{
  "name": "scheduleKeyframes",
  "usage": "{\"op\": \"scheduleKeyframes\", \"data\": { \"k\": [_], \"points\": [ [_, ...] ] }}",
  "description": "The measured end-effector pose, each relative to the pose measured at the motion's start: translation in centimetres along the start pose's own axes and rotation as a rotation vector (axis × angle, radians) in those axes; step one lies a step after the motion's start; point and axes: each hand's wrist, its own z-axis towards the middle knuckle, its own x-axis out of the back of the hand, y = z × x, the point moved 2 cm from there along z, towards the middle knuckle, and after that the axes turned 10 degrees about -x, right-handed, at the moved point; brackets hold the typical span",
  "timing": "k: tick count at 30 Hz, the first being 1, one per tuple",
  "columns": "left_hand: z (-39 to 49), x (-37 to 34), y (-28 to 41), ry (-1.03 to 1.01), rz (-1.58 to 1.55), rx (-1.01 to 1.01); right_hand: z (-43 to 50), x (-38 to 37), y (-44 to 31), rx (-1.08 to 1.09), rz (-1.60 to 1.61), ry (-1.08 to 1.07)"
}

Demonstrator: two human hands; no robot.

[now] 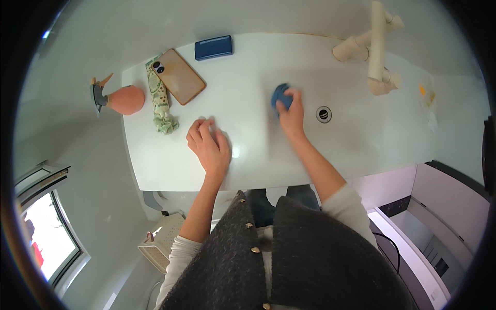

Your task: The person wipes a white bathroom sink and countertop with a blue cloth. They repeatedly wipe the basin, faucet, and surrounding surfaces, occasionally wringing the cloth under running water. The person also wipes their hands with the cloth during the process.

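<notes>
My right hand (293, 116) grips a blue cloth or sponge (282, 100), slightly blurred, against the left inner slope of a white sink basin (348, 143). Just right of that hand is the round metal drain (324, 114). My left hand (209, 147) rests on the flat white counter (170, 166) left of the basin, fingers bent and nothing visible in them. Ahead of it lie a phone in a tan case (180, 77) and a patterned tube (158, 91), the phone's edge overlapping the tube. A crumpled green scrunchie-like thing (166, 124) touches the tube's near end.
Along the back edge sits a dark blue case (213, 48). A pink spray bottle (126, 100) stands at the counter's left edge. Cream-coloured faucet piping (376, 50) rises over the basin's far right. Below left is a beige plastic basket (162, 242), with an open window (52, 232) beyond.
</notes>
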Motion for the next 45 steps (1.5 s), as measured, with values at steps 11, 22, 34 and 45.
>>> {"op": "scheduleKeyframes", "data": {
  "k": [11, 22, 34, 45],
  "points": [
    [-0.4, -0.3, -0.3, 0.016, -0.045, 0.012, 3.6, -0.9, 0.5, 0.116, -0.005, 0.434],
    [-0.3, -0.1, -0.4, 0.039, -0.035, 0.01, 6.9, 3.6, -0.6, 1.096, -0.626, 0.093],
    [-0.7, -0.2, -0.1, 0.048, 0.047, 0.016, 12.0, 21.4, 7.9, 0.522, -0.599, 0.405],
    [-0.9, -0.5, -0.3, 0.062, 0.079, -0.028, 11.2, 25.5, 6.7, 0.766, -1.024, -0.019]
  ]
}}
